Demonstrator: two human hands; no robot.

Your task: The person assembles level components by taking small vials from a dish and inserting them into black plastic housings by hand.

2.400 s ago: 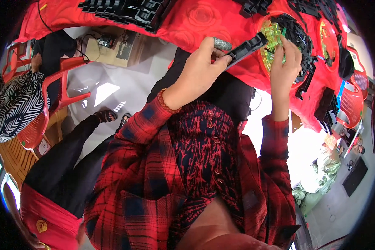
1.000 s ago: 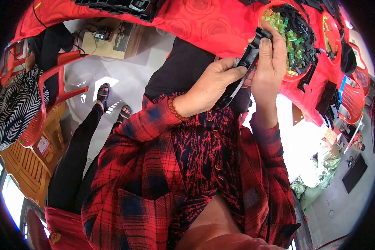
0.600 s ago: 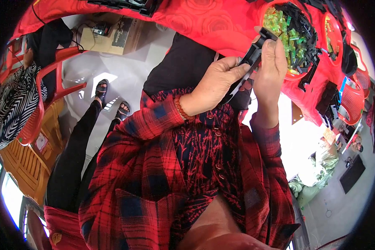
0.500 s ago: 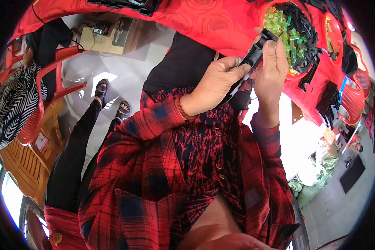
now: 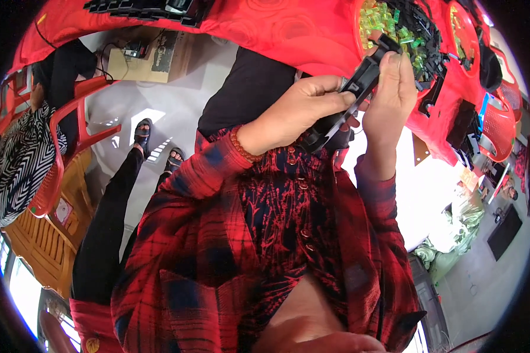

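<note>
Two hands meet on one long black plastic part (image 5: 350, 103), held up in front of the chest just under the edge of the table with the red cloth (image 5: 277, 29). The left hand (image 5: 297, 115) is wrapped around the lower half of the part, fingers curled over it and thumb pointing toward 2 o'clock, so it is closed firmly on the piece. The right hand (image 5: 388, 94) stands upright at 3 o'clock of the left, its fingertips pressed on the upper end of the part; whether it pinches some smaller piece there I cannot tell. The part runs slantwise from 7 o'clock up to 1 o'clock between the two hands. To do this well, I judge that the left hand should keep the body steady and close to the chest while the right works only at the tip with small, square pressure, so the thin end does not twist or spring off. At 12 o'clock of the right hand, on the table, a red tray (image 5: 359, 23) holds small clear green pieces (image 5: 377, 17) and black parts. Further out at 9 o'clock stands a red chair (image 5: 70, 126), with another person's sandalled feet (image 5: 156, 144) on the pale floor.
</note>
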